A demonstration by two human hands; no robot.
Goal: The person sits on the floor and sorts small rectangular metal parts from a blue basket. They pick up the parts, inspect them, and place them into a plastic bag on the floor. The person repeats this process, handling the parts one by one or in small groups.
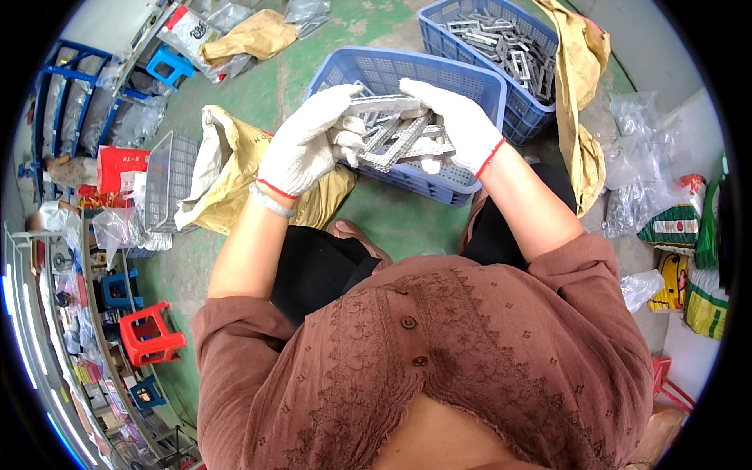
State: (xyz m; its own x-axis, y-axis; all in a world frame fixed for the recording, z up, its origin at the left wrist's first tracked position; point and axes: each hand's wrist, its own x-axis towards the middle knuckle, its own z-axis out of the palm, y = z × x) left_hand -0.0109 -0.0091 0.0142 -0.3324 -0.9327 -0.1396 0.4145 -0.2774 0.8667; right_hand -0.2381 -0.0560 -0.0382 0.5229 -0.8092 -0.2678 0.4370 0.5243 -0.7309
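Note:
Both my hands wear white knitted gloves with red cuffs. Between them they hold several grey metal frames (pixel 406 142), flat rectangular pieces with long slots, piled loosely together. My left hand (pixel 309 139) closes around the left ends of the pieces. At their right ends is my right hand (pixel 457 125), with its fingers curled under and around them. Directly below the hands stands a blue plastic basket (pixel 489 90); what lies in it is mostly hidden by my hands and the pieces.
A second blue basket (pixel 439 39) full of similar metal frames (pixel 509 47) stands at the far right. Yellow-brown sacks (pixel 227 176) lie left of the near basket. A grey crate (pixel 168 184), a red stool (pixel 151 333) and shelves are at the left. Plastic bags (pixel 638 164) sit at the right.

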